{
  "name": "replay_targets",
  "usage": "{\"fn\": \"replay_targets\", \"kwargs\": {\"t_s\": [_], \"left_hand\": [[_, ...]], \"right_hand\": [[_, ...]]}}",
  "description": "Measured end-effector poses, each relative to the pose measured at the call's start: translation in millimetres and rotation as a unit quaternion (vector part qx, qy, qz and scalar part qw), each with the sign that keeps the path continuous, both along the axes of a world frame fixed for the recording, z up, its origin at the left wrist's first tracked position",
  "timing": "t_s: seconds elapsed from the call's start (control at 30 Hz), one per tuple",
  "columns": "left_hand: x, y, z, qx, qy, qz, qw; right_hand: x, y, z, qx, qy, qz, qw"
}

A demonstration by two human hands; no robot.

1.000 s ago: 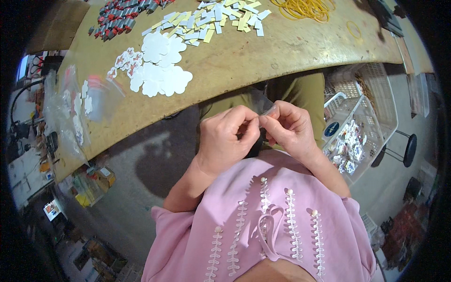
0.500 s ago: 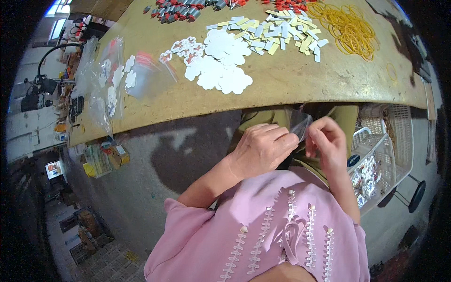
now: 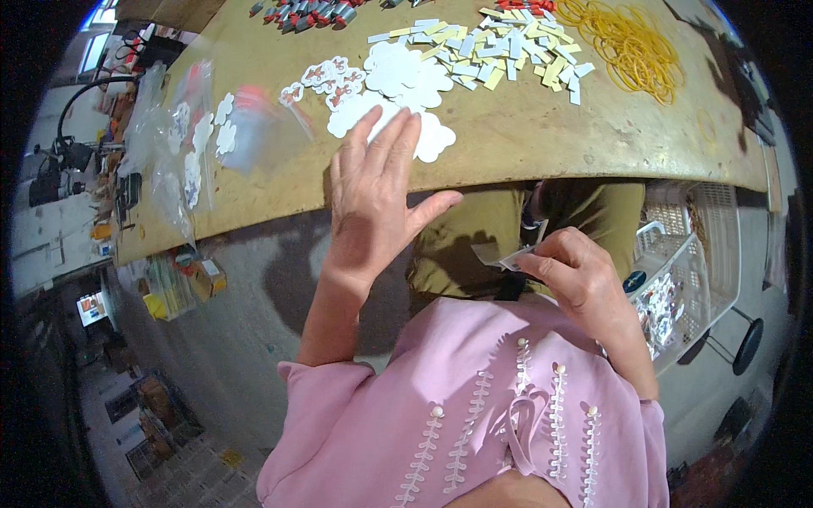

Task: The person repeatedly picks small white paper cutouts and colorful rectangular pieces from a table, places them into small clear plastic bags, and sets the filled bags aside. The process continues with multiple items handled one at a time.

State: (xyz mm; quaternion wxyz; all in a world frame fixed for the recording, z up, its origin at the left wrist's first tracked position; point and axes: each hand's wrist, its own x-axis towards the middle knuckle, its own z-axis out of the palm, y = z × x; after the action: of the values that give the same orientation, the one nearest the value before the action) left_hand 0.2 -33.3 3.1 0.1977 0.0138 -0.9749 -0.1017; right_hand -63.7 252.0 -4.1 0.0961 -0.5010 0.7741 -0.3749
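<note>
Workshop surface, tan, edge curved by lens. Left hand flat, fingers spread, reaching over white flower-shaped cutouts near surface edge. Right hand low at lap, grip pinching small clear packet with card. Yellow rubber bands far right. Judgement: slide 1 cutout off pile with fingertips; keep packet mouth open.

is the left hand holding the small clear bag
No, the left hand is open with its fingers spread toward the white cutouts, while the right hand pinches the small clear bag.
</note>
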Motion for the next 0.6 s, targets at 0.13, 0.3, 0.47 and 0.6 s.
{"fn": "replay_targets", "kwargs": {"t_s": [0.13, 0.3, 0.47, 0.6], "left_hand": [[8, 0, -23, 0.007, -0.012, -0.046, 0.999], [4, -5, -36, 0.067, 0.080, -0.056, 0.993], [-3, -5, -25, 0.161, 0.071, -0.001, 0.984], [3, -4, -26, 0.260, 0.094, 0.042, 0.960]], "right_hand": [[3, 0, -8, -0.008, -0.004, -0.022, 1.000], [3, -7, -14, -0.021, 0.003, -0.053, 0.998], [-5, -8, -17, -0.058, 0.060, -0.054, 0.995], [-5, -8, -20, -0.070, 0.077, -0.077, 0.992]]}}
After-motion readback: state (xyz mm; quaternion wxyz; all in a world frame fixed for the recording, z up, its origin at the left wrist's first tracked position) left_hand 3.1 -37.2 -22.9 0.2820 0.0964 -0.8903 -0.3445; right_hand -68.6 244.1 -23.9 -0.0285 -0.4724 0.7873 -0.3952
